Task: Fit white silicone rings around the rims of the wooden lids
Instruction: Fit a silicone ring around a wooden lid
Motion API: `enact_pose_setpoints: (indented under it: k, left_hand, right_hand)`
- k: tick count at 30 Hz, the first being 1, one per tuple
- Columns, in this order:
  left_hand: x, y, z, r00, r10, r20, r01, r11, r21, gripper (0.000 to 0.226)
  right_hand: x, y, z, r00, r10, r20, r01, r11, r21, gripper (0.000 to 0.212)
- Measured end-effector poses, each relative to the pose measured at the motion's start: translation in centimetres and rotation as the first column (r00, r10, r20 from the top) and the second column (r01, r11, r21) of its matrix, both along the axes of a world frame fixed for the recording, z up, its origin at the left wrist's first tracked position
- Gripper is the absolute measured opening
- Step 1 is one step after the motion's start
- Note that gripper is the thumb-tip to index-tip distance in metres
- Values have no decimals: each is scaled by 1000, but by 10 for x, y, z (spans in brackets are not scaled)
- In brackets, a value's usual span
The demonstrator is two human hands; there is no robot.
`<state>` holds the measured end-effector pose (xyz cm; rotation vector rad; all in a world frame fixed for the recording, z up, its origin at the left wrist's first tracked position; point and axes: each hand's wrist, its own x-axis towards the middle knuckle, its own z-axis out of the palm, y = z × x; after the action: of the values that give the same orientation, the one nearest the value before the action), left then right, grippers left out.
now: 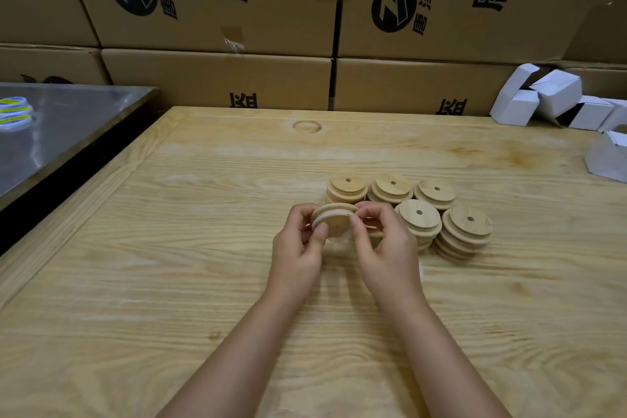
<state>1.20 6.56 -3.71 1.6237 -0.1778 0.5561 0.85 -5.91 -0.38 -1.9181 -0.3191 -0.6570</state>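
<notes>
One lid (pixel 339 226), left hand (pixel 298 249), right hand (pixel 386 248) pinching

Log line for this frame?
left hand: grips wooden lid; right hand: grips same lid; white ring: partly on; lid stacks: on table

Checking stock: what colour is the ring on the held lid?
White; the ring on the lid shows best in head view.

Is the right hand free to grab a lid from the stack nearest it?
Probably not yet: the right hand and left hand both grip the wooden lid. The lid stack itself sits uncovered beside it.
</notes>
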Motion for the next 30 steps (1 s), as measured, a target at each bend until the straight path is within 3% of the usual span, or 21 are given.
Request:
enact_pose_setpoints:
  k: [4, 7, 12, 16, 22, 25, 30]
  left_hand:
    - [-4, -1, 3, 999, -48, 18, 48, 999, -4, 21]
    - [-4, -3, 7, 999, 0, 33, -2, 999, 41, 15]
    - [-4, -2, 9, 997, 68, 23, -68, 998, -3, 15]
    - [-4, -1, 10, 996, 89, 18, -89, 996, 1, 20]
    - [-3, -2, 12, 998, 42, -51, -47, 994, -102, 25]
    - [-3, -2, 13, 997, 18, -68, -28, 989, -147, 33]
    - [-5, 0, 16, 995, -55, -84, 37, 978, -203, 28]
  right_hand:
    - [-1, -1, 0, 999, -17, 31, 17, 1000, -26, 6]
    - [-2, -1, 0, 998, -15, 64, 22, 993, -114, 5]
    - [-3, 2, 0, 1000, 6, 28, -3, 994, -105, 8]
    - [-2, 1, 0, 999, 16, -50, -16, 1000, 0, 7]
    - [2, -2, 1, 974, 102, -203, -51, 969, 240, 21]
    - [3, -4, 4, 967, 125, -223, -63, 961, 268, 21]
    - [3, -7, 6, 955, 168, -246, -103, 961, 256, 20]
